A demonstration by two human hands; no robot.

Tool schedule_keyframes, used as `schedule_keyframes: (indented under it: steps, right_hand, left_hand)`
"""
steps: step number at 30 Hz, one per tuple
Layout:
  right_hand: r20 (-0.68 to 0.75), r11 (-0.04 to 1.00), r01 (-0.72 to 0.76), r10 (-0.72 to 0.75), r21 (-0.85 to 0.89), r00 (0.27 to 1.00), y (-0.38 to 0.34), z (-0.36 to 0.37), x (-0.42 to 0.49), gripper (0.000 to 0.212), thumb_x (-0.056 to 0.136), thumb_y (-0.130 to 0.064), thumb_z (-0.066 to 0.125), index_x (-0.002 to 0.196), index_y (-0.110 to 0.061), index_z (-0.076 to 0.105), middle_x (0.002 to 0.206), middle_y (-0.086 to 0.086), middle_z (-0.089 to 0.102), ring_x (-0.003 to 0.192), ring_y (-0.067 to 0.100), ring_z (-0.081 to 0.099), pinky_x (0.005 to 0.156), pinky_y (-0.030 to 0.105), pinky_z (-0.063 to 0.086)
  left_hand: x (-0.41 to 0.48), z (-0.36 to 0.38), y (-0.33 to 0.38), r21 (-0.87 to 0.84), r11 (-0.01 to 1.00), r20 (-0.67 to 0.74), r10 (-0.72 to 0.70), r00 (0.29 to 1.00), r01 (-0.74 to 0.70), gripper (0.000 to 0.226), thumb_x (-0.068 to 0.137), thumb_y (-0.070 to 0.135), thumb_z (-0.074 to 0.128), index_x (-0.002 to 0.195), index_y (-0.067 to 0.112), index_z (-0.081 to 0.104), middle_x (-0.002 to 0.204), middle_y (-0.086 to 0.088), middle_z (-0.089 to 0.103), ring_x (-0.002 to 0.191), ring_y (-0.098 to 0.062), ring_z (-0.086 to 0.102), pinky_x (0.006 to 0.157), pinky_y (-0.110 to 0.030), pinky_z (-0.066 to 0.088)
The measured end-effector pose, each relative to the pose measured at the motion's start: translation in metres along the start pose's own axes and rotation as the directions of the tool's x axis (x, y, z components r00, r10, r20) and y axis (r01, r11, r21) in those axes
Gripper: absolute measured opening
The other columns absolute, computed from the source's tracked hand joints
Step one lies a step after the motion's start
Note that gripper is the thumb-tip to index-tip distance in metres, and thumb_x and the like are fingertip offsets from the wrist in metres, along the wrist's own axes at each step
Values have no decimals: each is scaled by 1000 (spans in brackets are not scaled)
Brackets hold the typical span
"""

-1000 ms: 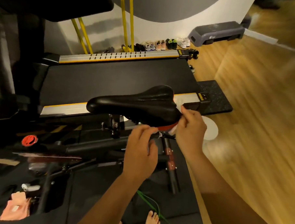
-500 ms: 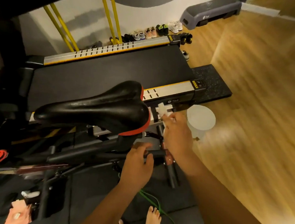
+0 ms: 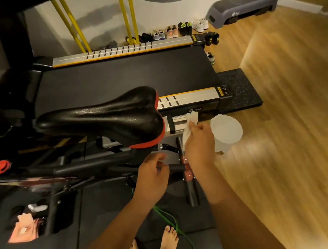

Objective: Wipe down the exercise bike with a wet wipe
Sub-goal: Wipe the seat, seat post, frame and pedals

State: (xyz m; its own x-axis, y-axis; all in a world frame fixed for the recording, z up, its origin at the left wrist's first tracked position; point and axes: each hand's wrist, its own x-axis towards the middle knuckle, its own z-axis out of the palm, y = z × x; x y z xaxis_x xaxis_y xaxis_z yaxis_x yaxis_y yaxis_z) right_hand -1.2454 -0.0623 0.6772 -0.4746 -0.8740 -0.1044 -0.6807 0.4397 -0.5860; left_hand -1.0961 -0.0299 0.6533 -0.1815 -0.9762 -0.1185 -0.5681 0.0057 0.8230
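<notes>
Black-framed exercise bike [image 3: 103, 119]: at its right, my right hand [image 3: 200, 144] pinches the crumpled white wet wipe [image 3: 191, 121], ready to rub; my left hand's [image 3: 153, 172] grip is unclear.

The person's arms are bare. The left forearm [image 3: 121, 222] shows at the bottom centre of the frame. The right forearm [image 3: 236, 212] looks broader, being nearer the camera, and fills the lower right. Both end in bare hands: the left hand [image 3: 153, 172] near the centre, the right hand [image 3: 200, 143] just above and to its right. Two bare feet [image 3: 168, 241] show at the bottom edge, one mostly cut off.
</notes>
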Motion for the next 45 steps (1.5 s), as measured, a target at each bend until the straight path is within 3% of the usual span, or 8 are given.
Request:
schedule_keyframes:
  steps: [7,13,17,24,30,39,42,45]
  right_hand:
    - [14,538,-224,366,813,930,-44,41,-41,34,89,-9,65,120,-23,61,101,-11,67,86,-2,63,72,14,51]
    - [287,409,-362,235,838,929,-104,77,-71,12,84,-4,66,91,-15,66,78,-1,69,66,0,66,59,18,52]
    - [424,393,-403,36,827,905,-137,112,-85,26,87,-3,65,95,-27,71,103,-2,72,98,11,67,87,30,55]
    - [225,238,-359,450,903,864,-82,90,-64,9,88,-1,63,89,-9,66,87,4,69,81,16,66,73,27,52]
    - [467,215,-514,236,830,852,-138,126,-90,16,86,4,63,95,-10,65,93,9,71,85,21,72,71,31,59]
    - [332,33,-397,487,917,808,-80,77,-73,28,86,1,63,114,-3,64,114,15,68,101,24,67,80,30,57]
    - [108,212,-236,483,948,869,-56,29,-41,17,87,2,62,102,-6,66,111,15,67,102,25,67,80,29,57]
    - [-135,924,20,34,381,990,-50,-8,9,14,88,-7,65,95,-18,70,94,-2,69,90,15,66,80,27,54]
  left_hand:
    - [18,-32,10,-476,842,39,-267,963,253,14,97,22,58,106,17,67,97,-14,70,92,-30,67,84,-45,55]
    - [10,-73,-13,-648,720,-138,-432,891,249,19,94,21,63,107,9,68,93,-4,73,82,-12,70,69,-22,55]
    - [10,-112,-43,-691,703,-350,-529,773,168,14,93,13,64,105,9,70,94,-6,73,86,-18,71,76,-27,58]
    - [9,-110,-41,-631,702,19,-413,911,331,21,92,8,62,112,13,66,107,-2,69,100,-15,66,90,-29,56]
    - [-12,-127,-71,-650,681,34,-416,909,336,24,96,8,56,118,16,62,111,-2,68,104,-15,66,93,-34,55]
    - [-10,-123,-60,-600,726,115,-338,934,337,25,97,15,57,120,23,63,114,7,64,109,-11,62,101,-38,50]
    - [-10,-102,-47,-580,721,175,-345,922,380,21,97,16,56,112,30,63,112,9,64,106,-9,60,100,-34,49]
    - [-1,-72,-19,-524,765,262,-272,926,374,21,97,17,56,115,26,61,109,1,66,97,-10,63,82,-22,51]
